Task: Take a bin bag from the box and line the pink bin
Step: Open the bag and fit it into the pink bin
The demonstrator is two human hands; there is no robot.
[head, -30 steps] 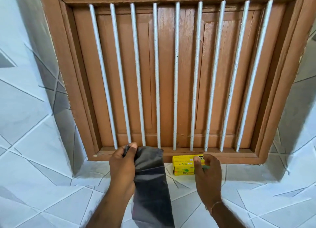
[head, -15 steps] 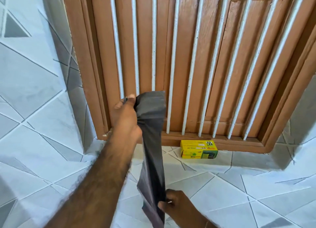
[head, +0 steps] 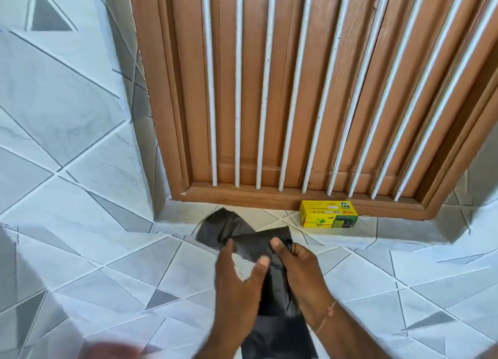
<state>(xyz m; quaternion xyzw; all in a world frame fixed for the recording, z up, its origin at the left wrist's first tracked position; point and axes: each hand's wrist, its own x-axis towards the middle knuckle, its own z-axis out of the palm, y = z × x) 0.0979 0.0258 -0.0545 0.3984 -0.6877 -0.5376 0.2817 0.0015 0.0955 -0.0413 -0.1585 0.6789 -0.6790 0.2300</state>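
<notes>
A dark grey bin bag [head: 252,240], still folded flat, hangs between my two hands in front of the tiled ledge. My right hand [head: 299,275] pinches its upper edge with thumb and fingers. My left hand [head: 237,286] touches the bag from the left, thumb and fingers spread around it. The yellow and green bin bag box [head: 329,213] lies on the ledge against the wooden frame, to the right of and beyond my hands. The pink bin itself is not clearly in view; a blurred pinkish shape [head: 113,352] shows at the bottom left edge.
A brown wooden shuttered window [head: 304,89] with several white vertical bars fills the top. White and grey tiled walls [head: 67,116] and the tiled ledge [head: 390,277] surround it.
My left hand has come down from holding the bag's top high up. Both hands now meet low on the bag's upper part, and the view has tilted further down.
</notes>
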